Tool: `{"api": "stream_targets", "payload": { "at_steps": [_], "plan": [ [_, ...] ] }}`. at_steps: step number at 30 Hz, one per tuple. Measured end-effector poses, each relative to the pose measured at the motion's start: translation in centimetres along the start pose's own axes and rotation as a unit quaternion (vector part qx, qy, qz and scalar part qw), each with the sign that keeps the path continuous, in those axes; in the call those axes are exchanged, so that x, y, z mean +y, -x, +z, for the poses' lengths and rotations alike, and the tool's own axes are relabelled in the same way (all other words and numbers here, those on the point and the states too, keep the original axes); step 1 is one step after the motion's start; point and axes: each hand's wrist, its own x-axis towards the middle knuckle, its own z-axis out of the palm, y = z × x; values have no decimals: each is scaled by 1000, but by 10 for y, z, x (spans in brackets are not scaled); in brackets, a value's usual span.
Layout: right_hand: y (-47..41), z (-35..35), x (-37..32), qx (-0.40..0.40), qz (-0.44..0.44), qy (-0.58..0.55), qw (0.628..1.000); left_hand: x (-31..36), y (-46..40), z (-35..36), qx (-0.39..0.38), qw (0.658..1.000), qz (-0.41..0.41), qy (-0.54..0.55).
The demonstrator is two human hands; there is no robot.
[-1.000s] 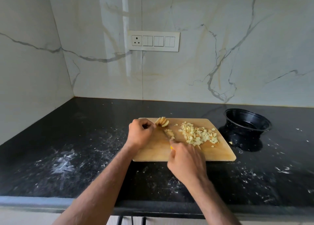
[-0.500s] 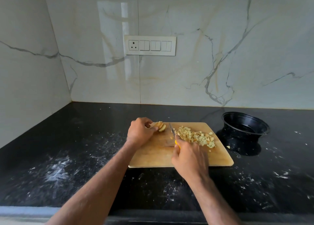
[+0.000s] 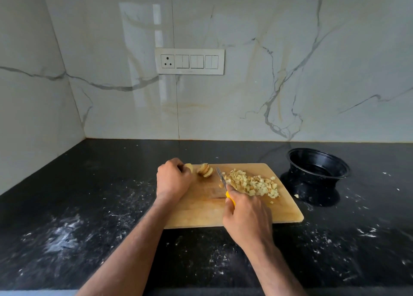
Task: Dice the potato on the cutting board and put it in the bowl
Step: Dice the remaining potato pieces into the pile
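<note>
A wooden cutting board (image 3: 201, 213) lies on the black counter. A heap of diced potato (image 3: 252, 185) covers its far right part. Near the far left corner a few potato slices (image 3: 205, 170) lean together. My left hand (image 3: 173, 179) pinches one separate potato piece (image 3: 188, 167) just left of those slices. My right hand (image 3: 247, 217) grips a yellow-handled knife (image 3: 221, 176), its blade pointing away from me between the slices and the diced heap. The black bowl (image 3: 318, 164) stands right of the board; I see no potato in it.
Small potato bits (image 3: 296, 196) lie on the counter between board and bowl. White specks and smears mark the black counter (image 3: 67, 228). A marble wall with a switch panel (image 3: 190, 61) rises behind, and another wall closes the left side.
My left hand has drawn one piece leftward away from the slices. The knife has swept the cut bits right, into the diced heap.
</note>
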Motion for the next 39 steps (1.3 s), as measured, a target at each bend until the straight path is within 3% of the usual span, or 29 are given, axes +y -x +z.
{"api": "stream_targets", "payload": {
  "at_steps": [2, 6, 18, 24, 30, 39],
  "plan": [
    [2, -1, 1, 3, 4, -6, 1000, 1, 6, -4, -16, 999, 36, 15],
    [4, -2, 1, -7, 9, -15, 1000, 3, 16, -7, -129, 983, 127, 40],
    [6, -2, 3, -13, -11, -30, 999, -1, 13, -20, -284, 932, 224, -24],
    [10, 0, 0, 7, -35, -14, 999, 8, 23, -12, -208, 960, 186, -2],
    [14, 1, -4, 4, -46, 5, 999, 7, 23, -19, -232, 943, 239, 9],
    [15, -1, -10, -7, -73, 30, 997, 10, 24, -14, -210, 953, 216, -25]
  ]
}}
